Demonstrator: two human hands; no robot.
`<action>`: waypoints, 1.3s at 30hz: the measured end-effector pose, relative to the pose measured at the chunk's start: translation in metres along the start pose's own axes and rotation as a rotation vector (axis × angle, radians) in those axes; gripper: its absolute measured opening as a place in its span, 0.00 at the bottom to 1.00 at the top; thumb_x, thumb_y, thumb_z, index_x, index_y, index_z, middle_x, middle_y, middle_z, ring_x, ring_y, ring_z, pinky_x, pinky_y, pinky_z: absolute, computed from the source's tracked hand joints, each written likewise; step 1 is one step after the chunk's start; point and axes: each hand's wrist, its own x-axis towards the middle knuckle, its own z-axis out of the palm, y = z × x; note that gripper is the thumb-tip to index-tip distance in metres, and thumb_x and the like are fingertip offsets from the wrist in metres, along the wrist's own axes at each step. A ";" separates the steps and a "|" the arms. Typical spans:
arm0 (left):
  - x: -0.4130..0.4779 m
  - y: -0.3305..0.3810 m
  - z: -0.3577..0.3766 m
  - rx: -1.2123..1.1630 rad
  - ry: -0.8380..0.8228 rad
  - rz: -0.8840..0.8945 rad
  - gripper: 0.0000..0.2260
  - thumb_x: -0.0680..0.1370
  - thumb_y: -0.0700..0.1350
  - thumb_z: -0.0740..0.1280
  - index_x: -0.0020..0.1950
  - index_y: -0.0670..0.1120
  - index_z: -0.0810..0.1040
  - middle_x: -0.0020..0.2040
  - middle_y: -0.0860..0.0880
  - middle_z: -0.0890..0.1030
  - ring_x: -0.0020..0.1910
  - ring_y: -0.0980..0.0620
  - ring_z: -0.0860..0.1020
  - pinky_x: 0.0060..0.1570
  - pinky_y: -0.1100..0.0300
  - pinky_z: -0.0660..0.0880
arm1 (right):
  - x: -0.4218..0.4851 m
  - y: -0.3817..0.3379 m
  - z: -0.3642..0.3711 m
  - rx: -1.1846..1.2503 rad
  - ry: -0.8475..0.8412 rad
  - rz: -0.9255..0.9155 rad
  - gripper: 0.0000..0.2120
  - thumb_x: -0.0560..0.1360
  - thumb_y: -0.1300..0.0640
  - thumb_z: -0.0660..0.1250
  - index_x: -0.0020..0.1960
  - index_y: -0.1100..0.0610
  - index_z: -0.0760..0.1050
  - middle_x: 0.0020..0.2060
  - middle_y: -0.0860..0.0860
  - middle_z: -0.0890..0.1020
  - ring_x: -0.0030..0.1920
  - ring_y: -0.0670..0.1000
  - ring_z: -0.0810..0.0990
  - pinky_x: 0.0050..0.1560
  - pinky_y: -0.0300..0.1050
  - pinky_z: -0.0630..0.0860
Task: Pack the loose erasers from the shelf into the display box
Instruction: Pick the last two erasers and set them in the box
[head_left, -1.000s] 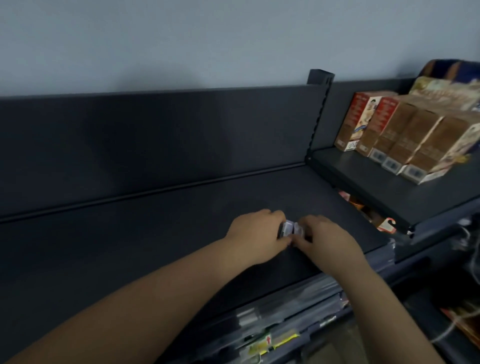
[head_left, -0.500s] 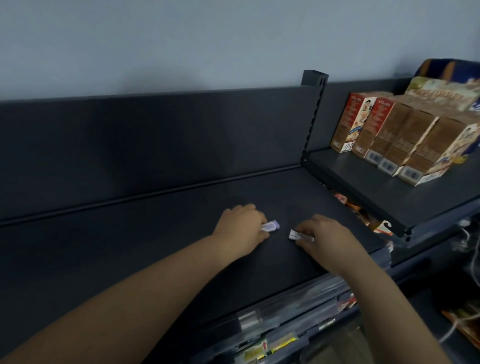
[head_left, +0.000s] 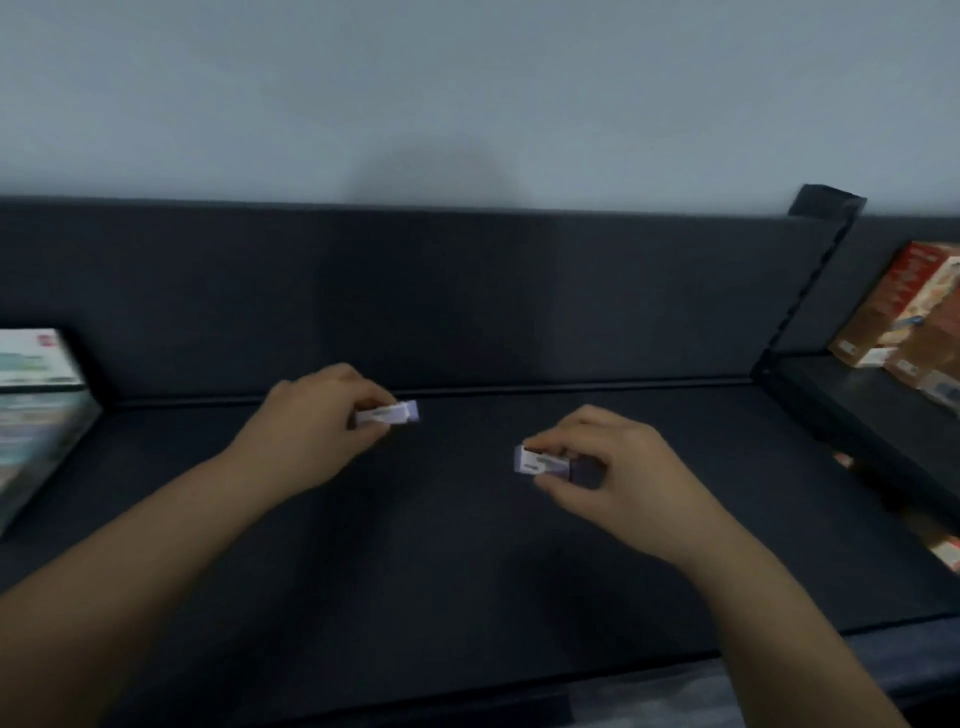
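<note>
Head view is showing, at the left edge, what I am taking to be the display box (head_left: 36, 364), blurred and printed, sitting on the dark shelf (head_left: 467, 597) against the back panel (head_left: 467, 291). Moving right, the left hand (head_left: 311, 426) is pinching a small white-and-purple eraser, the left eraser (head_left: 390, 414), between thumb and fingertips, with its free end poking out to the right. Whether it is touching the shelf or hanging just above it, I cannot tell. Further right and nearer, the right hand (head_left: 618, 467) is pinching the right eraser (head_left: 540, 461) the same way, free end pointing left. At the far right, brown cartons (head_left: 904, 332) are standing on a neighbouring shelf. By my judgement the picking-up step is finishing and the carry is starting. Next, both hands are needing to travel left to the box and set the erasers inside, lined up with whatever is packed there, without loosening the pinch on the way. Compared with half a second ago, the hands are now well apart where they were nearly meeting, and the view is swinging left, bringing the box into sight and pushing the cartons to the edge.
</note>
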 end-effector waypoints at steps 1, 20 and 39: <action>-0.011 -0.022 -0.011 0.007 0.024 -0.039 0.08 0.75 0.52 0.68 0.54 0.59 0.79 0.48 0.58 0.75 0.46 0.57 0.76 0.53 0.48 0.74 | 0.012 -0.013 0.009 -0.008 -0.023 -0.029 0.13 0.72 0.54 0.73 0.56 0.45 0.81 0.47 0.40 0.79 0.49 0.42 0.78 0.51 0.38 0.75; -0.145 -0.304 -0.125 0.067 -0.009 -0.183 0.11 0.76 0.55 0.66 0.59 0.65 0.76 0.51 0.64 0.73 0.45 0.66 0.72 0.52 0.57 0.58 | 0.181 -0.265 0.224 -0.169 -0.221 -0.337 0.18 0.76 0.48 0.66 0.66 0.45 0.73 0.53 0.43 0.76 0.54 0.45 0.74 0.57 0.42 0.72; -0.163 -0.358 -0.111 -0.171 -0.110 0.036 0.12 0.73 0.57 0.69 0.56 0.67 0.77 0.51 0.65 0.71 0.56 0.68 0.68 0.60 0.59 0.56 | 0.191 -0.314 0.289 -0.135 -0.286 -0.180 0.10 0.73 0.51 0.71 0.53 0.48 0.76 0.47 0.43 0.76 0.45 0.42 0.73 0.45 0.35 0.69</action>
